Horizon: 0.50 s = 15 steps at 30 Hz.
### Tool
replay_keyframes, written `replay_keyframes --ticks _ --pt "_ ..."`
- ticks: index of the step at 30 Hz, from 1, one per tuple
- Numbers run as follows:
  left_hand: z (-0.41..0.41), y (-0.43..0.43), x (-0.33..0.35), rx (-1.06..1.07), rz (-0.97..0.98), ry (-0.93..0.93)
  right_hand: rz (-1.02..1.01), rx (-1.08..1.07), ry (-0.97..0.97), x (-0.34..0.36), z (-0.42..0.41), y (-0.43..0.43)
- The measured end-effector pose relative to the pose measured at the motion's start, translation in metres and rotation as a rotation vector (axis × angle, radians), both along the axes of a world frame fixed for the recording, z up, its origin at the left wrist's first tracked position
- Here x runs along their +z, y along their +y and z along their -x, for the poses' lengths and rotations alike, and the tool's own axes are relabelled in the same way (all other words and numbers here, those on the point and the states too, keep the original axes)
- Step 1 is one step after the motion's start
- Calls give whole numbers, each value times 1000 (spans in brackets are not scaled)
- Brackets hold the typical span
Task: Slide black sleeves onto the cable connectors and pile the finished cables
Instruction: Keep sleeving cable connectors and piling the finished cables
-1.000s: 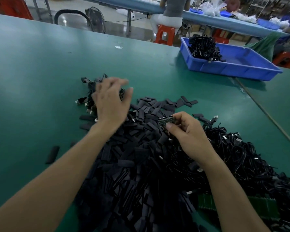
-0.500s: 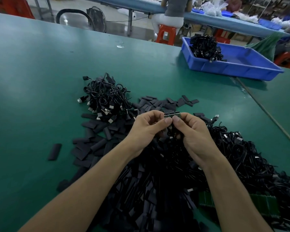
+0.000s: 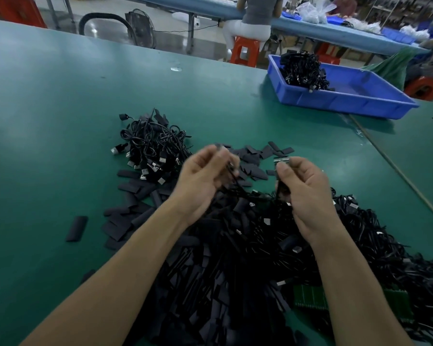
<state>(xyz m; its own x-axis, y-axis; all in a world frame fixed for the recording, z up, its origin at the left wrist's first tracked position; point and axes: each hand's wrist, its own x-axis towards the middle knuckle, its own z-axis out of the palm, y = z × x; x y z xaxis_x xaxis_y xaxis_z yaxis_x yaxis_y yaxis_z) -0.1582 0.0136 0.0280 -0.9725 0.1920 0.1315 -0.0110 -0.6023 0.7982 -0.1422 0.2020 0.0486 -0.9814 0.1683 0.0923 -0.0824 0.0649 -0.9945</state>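
My right hand [image 3: 303, 188] pinches a small connector board [image 3: 281, 160] at its fingertips, with a black cable hanging under it. My left hand [image 3: 203, 178] is blurred by motion and pinches the other end of that black cable [image 3: 231, 171]. Both hands hover above a big heap of loose black sleeves [image 3: 210, 283] in front of me. A pile of finished cables [image 3: 153, 148] with metal plugs lies on the green table to the left of my left hand. A tangle of cables [image 3: 373, 236] lies at the right.
A blue tray [image 3: 348, 101] holding a bundle of black cables stands at the back right. Single sleeves [image 3: 76, 228] lie scattered on the left. Green panel strips [image 3: 310, 298] peek out under the right tangle. A person sits on an orange stool [image 3: 245, 49] beyond the table.
My left hand came back from the finished pile to the connector at my right hand. The hands have since pulled apart, stretching the cable between them.
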Motion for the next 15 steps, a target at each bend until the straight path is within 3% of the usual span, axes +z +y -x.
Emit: replay_keyframes --ticks 3,7,12,15 --pt "5 -23 17 98 -140 93 -256 -231 172 5 5 12" --pt "5 -43 33 391 239 332 -586 -64 286 13 -1 14" --pt "1 -51 34 471 716 456 -878 404 -167 27 -11 -5" --pt "0 -54 30 402 982 500 -976 391 -311 24 -11 -19"
